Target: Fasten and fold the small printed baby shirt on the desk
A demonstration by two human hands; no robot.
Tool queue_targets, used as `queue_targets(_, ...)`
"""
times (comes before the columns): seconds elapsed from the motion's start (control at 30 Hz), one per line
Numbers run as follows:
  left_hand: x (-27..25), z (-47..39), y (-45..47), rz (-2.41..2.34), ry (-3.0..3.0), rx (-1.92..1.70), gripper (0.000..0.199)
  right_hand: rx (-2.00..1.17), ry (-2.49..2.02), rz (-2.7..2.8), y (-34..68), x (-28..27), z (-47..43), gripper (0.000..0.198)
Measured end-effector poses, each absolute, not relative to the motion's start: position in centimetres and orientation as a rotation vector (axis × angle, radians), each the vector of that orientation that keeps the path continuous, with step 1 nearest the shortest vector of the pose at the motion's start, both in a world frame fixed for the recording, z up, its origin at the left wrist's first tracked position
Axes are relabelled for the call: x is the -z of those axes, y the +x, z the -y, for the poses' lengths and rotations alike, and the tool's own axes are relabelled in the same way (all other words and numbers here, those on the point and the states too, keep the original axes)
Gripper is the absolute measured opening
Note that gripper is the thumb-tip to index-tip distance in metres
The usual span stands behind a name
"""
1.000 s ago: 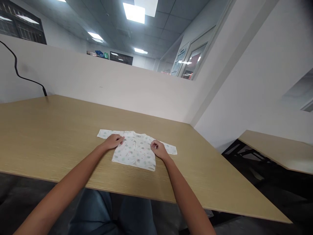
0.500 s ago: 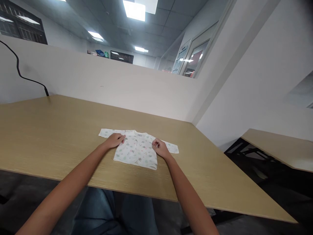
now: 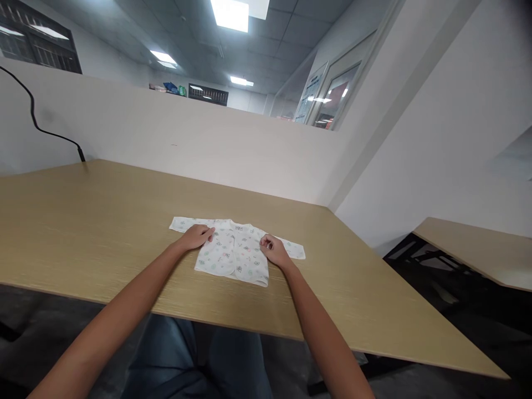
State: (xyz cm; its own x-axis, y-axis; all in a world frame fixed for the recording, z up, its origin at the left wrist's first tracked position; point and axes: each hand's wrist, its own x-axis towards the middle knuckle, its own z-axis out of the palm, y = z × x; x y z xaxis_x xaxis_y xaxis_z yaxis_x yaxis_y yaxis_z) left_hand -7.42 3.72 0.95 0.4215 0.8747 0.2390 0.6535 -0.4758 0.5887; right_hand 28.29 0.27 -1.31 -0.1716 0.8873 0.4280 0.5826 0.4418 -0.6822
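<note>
A small white baby jacket [image 3: 233, 249] with a printed pattern lies flat and face up, both sleeves stretched out to the sides, its neckline away from me. My left hand [image 3: 198, 236] rests at the jacket's left underarm, fingers closed on the fabric there. On the opposite side, my right hand [image 3: 273, 249] has thumb and fingertips curled into a pinch at the right underarm, on the cloth's edge. The exact grip of the fingertips is partly hidden.
The jacket lies on a wooden table [image 3: 112, 221] with a low white partition [image 3: 208, 144] behind it. A black cable [image 3: 54, 133] hangs at the far left. Another table [image 3: 474, 246] stands to the right. My legs [image 3: 199, 360] are under the front edge.
The whole view has shifted very slightly. Both hands and the jacket keep the same places relative to each other.
</note>
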Motion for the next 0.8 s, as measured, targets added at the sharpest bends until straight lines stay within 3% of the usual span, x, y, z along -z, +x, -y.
queue_targets(0.8,-0.72,-4.03,-7.44,-1.292,2.290,-0.747,0.059,-0.482,-1.269,1.860,28.33,1.38,-0.33,0.009)
